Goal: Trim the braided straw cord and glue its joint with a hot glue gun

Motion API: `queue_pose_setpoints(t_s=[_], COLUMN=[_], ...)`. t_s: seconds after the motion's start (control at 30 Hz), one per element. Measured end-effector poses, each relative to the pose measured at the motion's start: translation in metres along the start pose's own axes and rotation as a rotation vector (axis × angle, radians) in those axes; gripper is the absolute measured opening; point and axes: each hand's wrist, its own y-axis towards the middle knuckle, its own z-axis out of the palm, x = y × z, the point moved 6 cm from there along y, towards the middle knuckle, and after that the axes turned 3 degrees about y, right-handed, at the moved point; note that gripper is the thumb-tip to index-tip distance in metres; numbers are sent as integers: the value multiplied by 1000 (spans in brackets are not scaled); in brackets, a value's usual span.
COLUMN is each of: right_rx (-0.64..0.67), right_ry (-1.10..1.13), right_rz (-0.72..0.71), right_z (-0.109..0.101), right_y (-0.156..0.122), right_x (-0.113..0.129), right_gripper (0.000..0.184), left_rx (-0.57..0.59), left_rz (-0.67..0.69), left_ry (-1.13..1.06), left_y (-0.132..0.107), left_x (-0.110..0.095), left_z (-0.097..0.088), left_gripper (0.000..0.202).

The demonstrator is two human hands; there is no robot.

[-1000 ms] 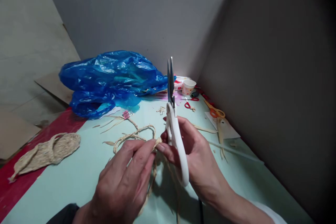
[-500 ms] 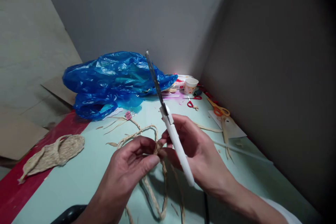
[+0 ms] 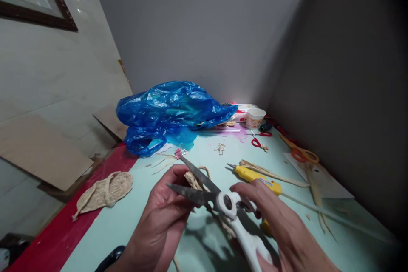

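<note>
My right hand (image 3: 283, 229) grips white-handled scissors (image 3: 223, 202); their dark blades are spread apart and point left over the straw. My left hand (image 3: 165, 216) pinches a braided straw cord (image 3: 196, 178) right at the blades, fingers curled round it. The cord loops back on the pale green table (image 3: 127, 229) and trails down between my hands. A yellow tool with a metal tip (image 3: 255, 176) lies just behind my right hand.
A crumpled blue plastic bag (image 3: 172, 112) sits at the back. A woven straw sandal (image 3: 105, 193) lies on the red strip at left. A paper cup (image 3: 256, 117), small red scissors (image 3: 256, 141), orange scissors (image 3: 301, 153) and straw strips lie near the right wall.
The scissors swung from upright and closed to lying flat with the blades spread at the cord. The camera view shifted, bringing the yellow tool and a picture frame into sight.
</note>
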Motion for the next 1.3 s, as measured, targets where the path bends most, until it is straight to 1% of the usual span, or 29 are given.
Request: queue_pose_setpoints(t_s=[0.1,0.27,0.47,0.7,0.83,0.97,1.03,1.17,1.3], right_rx=[-5,-6,-15,-5,-12,-20,-18,-12,-17], right_ry=[19,28,2,-54,-93,-136,-150,-153,-137], right_rz=[-8,-9,-18,-32,-75,-125,-139,-152,-222], right_z=[1,-2,-9,-7,-8,-8,-7,-3,-2], right_y=[1,6,7,7,6,6,7,8,2], right_x=[1,5,6,6,8,10,11,10,8], right_gripper=[57,54,48,47,48,50,50,50,50], left_rx=[7,1,67,95,85,53,58,62,52], left_rz=[29,91,116,126,146,158,164,164,176], left_ry=[11,94,64,127,151,158,167,217,258], left_y=[0,1,2,4,5,4,2,2,4], left_x=[-1,-7,-11,-9,-7,-8,-10,-12,-13], left_z=[0,-1,3,2,0,2,3,2,1], left_gripper=[28,28,23,24,25,16,12,9,8])
